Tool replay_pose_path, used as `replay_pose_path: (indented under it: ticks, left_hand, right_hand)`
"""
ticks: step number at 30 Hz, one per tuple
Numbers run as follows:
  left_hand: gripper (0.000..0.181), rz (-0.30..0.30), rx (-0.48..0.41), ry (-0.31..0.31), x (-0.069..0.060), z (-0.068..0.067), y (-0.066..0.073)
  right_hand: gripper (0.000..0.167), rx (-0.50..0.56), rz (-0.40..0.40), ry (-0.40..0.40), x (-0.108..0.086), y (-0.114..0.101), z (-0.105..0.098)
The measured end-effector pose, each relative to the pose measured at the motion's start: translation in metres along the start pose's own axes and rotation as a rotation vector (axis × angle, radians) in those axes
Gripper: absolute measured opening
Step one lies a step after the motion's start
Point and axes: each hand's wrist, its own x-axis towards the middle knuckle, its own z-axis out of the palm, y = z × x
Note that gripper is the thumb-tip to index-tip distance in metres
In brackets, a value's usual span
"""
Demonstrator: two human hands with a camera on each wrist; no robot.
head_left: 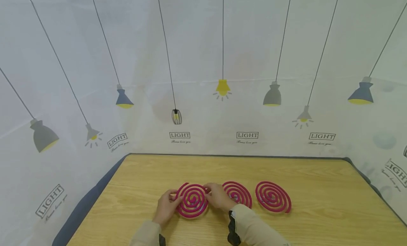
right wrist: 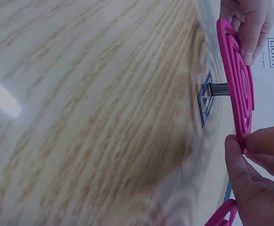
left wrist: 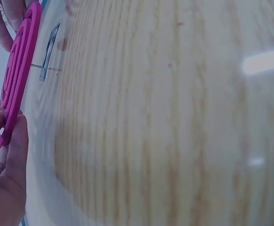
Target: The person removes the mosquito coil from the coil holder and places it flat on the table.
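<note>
Head view: we face a pale backdrop (head_left: 203,44), printed with hanging lamps (head_left: 223,86) and the word LIGHT, behind a wood-grain table (head_left: 159,168). The table's far edge runs along the foot of the backdrop; its near edge is out of sight. Two beige sleeves (head_left: 259,224) reach in from our side, the right one crossing the table in front of the middle coil (head_left: 234,196). Our left hand (head_left: 167,204) pinches the left rim of a magenta mosquito coil (head_left: 192,199); our right hand (head_left: 219,196) pinches its upper right rim between thumb and fingers. This held coil is left of the table's middle, nearer the far left corner than the far right. The middle coil sits just beside our right hand, partly hidden by it and the closest obstacle. The right coil (head_left: 271,196) is farther toward the table's right edge, apart from both hands. Right wrist view shows a small metal stand (right wrist: 220,89) beneath the held coil, its post rising to the underside; we cannot tell whether they are fastened. We judge the spiral brittle: uneven pulling could snap it, off-centre pressure could tip the stand, and an outward right-wrist swing could knock the middle coil.
</note>
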Motion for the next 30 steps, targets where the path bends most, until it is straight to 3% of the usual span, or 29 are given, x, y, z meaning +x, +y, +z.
replay_pose_path:
  ticks: [22,30]
  left_hand:
    - [0.038,-0.004,0.021,0.042,-0.0016,-0.0003,0.0025]
    - [0.035,0.018,-0.029,0.043,-0.0015,-0.0017,0.0044]
  right_hand:
    - [0.026,0.006,-0.044,0.082,-0.0026,-0.0013,0.0041]
    - [0.028,0.096,-0.020,0.061,-0.0040,-0.0007,-0.0027]
